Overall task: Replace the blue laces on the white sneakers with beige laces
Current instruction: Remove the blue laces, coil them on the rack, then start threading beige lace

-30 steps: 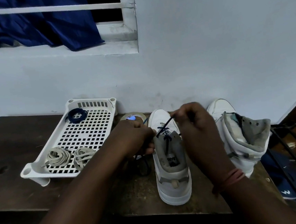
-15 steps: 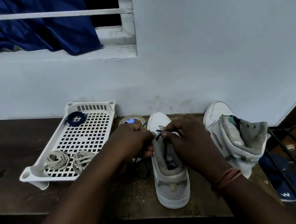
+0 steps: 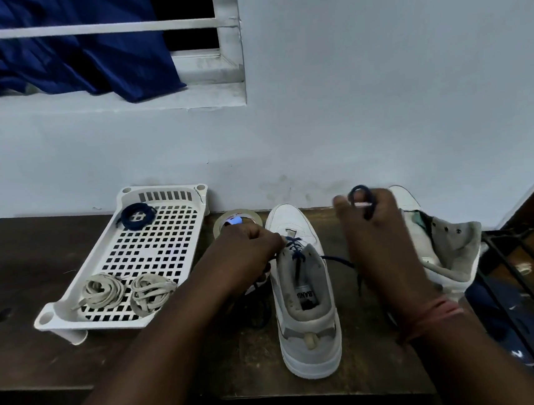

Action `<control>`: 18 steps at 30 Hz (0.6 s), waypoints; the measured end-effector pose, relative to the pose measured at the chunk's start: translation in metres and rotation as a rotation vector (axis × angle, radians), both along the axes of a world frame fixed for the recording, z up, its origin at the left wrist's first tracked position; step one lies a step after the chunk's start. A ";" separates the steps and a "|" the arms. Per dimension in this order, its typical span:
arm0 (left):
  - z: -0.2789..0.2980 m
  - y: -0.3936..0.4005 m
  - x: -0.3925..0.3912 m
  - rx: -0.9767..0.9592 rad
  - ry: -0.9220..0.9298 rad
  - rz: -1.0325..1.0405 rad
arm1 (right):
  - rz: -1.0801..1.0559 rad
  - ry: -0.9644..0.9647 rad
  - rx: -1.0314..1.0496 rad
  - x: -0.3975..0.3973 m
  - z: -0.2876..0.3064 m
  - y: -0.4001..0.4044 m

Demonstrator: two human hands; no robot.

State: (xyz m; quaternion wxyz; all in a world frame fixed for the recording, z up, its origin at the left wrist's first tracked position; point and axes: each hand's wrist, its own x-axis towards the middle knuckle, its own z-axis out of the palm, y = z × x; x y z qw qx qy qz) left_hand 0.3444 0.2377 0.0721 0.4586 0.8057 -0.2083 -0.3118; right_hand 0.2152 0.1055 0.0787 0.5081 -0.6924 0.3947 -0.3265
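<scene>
Right hand (image 3: 370, 221) raised above the dark wooden table (image 3: 29, 258), fingers curled round a loop of dark blue shoelace (image 3: 360, 193) running down to the white low-top sneaker with grey lining (image 3: 303, 290). Left hand (image 3: 247, 253) pressed against that shoe's left side, fingers curled on the lace near the eyelets. Second white sneaker (image 3: 443, 250) just right, unlaced. Two coiled beige laces (image 3: 127, 292) and one coiled blue lace (image 3: 134, 215) lying in the white perforated plastic tray (image 3: 152, 246).
</scene>
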 end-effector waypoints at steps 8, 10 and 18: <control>-0.002 -0.002 -0.006 0.087 -0.082 -0.105 | 0.354 0.546 -0.277 -0.002 -0.018 0.015; -0.001 0.000 -0.005 0.125 -0.050 -0.165 | 0.359 0.486 -0.173 -0.001 -0.020 0.015; -0.005 -0.004 0.006 0.147 -0.079 -0.203 | 0.413 0.435 -0.026 -0.006 -0.020 0.000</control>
